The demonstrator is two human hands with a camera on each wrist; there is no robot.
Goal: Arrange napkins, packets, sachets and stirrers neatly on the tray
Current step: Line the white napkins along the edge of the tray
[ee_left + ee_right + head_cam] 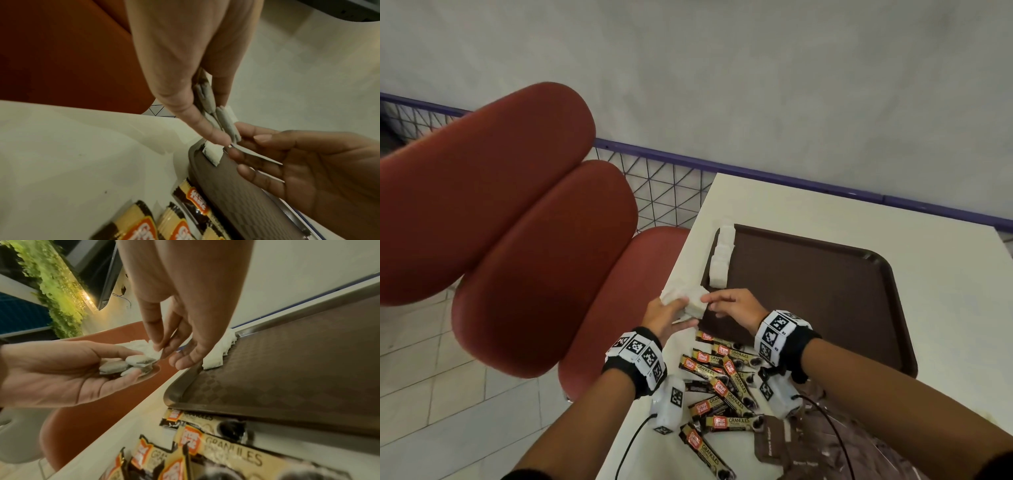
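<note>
— What are the hands doing?
— My left hand (666,317) is gripping folded napkins (693,301) by the brown tray (825,274)'s near-left corner; my right hand (732,308) is pinching one.
— The coffee sachets (722,377)?
— Lying loose on the table (808,209).

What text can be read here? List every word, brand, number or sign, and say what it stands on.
"GRANULES": on the coffee sachets loose on the table.
Orange brand badge on those sachets: two words, too blurred to read.
Brown packets: pale lettering, too small to read.
Wrist bands: black-and-white square markers with tiny, unreadable numbers.
Napkins, tray: no text.
</note>
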